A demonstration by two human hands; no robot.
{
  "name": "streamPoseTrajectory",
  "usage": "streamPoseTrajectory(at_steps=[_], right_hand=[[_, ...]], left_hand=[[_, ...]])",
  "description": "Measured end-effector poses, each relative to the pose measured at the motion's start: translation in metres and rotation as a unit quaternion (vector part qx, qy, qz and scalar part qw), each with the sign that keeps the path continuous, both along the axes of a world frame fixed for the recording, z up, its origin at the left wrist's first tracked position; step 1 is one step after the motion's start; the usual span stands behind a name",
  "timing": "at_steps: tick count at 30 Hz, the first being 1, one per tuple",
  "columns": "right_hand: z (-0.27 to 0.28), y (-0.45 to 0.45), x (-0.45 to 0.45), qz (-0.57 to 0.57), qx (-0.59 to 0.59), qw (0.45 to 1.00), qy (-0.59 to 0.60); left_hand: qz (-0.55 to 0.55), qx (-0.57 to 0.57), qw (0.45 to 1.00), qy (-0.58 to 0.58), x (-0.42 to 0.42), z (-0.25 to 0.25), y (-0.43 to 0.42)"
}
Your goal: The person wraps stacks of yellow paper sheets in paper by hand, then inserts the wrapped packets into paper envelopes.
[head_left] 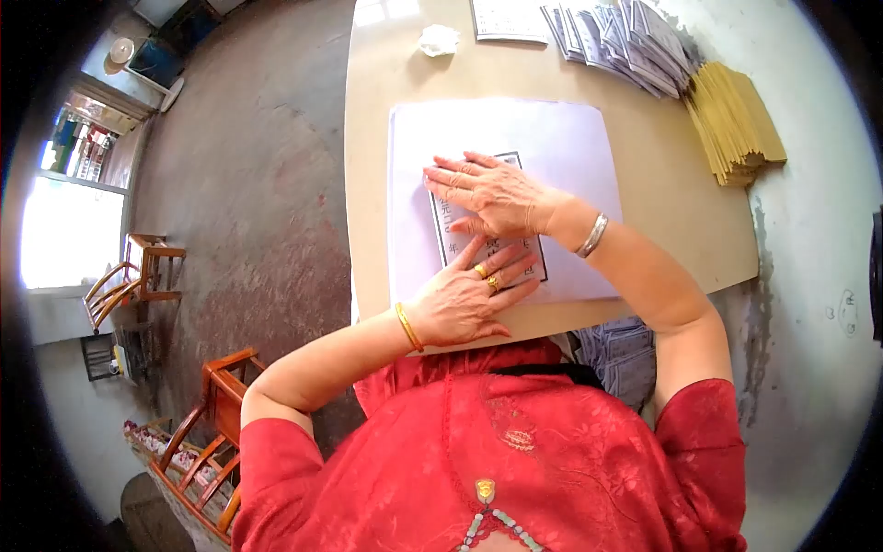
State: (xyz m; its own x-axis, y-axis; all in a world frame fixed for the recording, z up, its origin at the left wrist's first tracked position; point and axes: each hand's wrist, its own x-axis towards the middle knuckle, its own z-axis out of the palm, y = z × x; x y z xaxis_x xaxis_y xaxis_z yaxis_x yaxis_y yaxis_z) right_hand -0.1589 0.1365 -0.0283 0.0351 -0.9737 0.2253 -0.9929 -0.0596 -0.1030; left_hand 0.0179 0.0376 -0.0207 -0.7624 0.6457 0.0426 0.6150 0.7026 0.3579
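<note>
Lying on a larger white sheet [570, 152] on the table [685, 202], 1 black-bordered printed sheet [446, 215] is partly covered by 2 hands: left hand [457, 299], 2 gold-coloured rings [494, 282] worn, fingers spread; right hand [506, 196], just beyond, fingers slightly parted. Toward the far right, 1 yellow stack [736, 120] is placed beside grey folded bundles [625, 46].

Can read 年 on black-framed printed sheet [448, 235], near left border. More Chinese characters on same sheet, partly covered, can't confirm. Can't read small print on white paper [510, 22] at far edge of desk [368, 184]. Same for faint marks on wall [847, 315].
</note>
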Motion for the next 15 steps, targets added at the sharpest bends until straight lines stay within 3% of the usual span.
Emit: streamPoseTrajectory(at_steps=[15], right_hand=[[-0.005, 0.0036, 0.0047, -0.038, 0.063, 0.997, -0.019]], left_hand=[[-0.011, 0.0, 1.0, -0.005, -0.0011, 0.005, -0.0014]])
